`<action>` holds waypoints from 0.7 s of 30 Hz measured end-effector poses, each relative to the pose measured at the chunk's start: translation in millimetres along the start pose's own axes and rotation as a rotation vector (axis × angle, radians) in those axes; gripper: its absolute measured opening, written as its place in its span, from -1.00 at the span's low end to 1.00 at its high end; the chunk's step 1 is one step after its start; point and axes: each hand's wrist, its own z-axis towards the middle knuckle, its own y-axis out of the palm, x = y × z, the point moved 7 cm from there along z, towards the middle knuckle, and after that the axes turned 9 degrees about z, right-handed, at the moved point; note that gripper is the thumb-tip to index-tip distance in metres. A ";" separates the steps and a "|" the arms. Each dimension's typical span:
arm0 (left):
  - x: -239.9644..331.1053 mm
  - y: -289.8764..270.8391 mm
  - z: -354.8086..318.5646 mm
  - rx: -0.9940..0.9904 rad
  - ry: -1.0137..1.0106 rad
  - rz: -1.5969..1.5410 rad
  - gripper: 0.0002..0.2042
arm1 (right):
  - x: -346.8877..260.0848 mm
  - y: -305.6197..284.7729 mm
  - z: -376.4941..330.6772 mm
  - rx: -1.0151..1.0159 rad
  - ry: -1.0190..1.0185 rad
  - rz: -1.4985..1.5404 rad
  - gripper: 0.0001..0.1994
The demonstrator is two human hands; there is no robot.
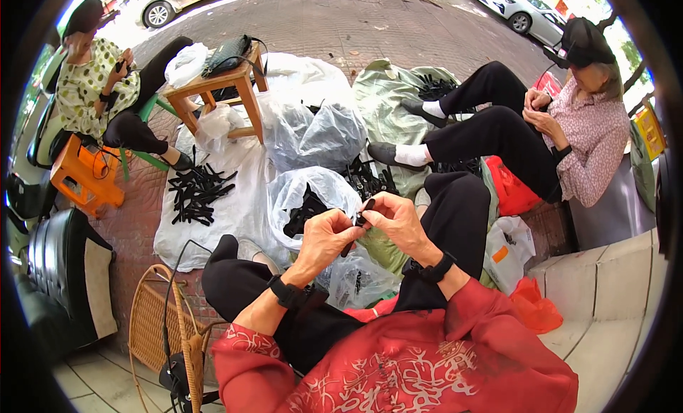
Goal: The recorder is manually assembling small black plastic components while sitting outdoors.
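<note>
Above my lap, my left hand (329,236) and my right hand (397,224) meet with fingertips pinched together. Between them is a small black strip (368,205); one dark end sticks up at the right fingers, another pokes out below the left thumb. Its exact kind is too small to make out. Just beyond my hands stands a clear plastic bag (284,189) with its mouth spread, holding similar black pieces (307,210). Below my hands lies another clear bag (356,278) with small dark bits in it.
A pile of black strips (199,192) lies on a white sheet (242,228). Near it stand a wooden stool (242,82) carrying a bag and an orange stool (85,175). Two people sit ahead, left and right, handling small things. A wicker chair (160,310) is beside me.
</note>
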 end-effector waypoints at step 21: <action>12.9 4.0 -9.0 -0.195 0.090 -0.277 -0.86 | -8.4 9.1 0.6 -0.066 0.030 -0.031 -0.93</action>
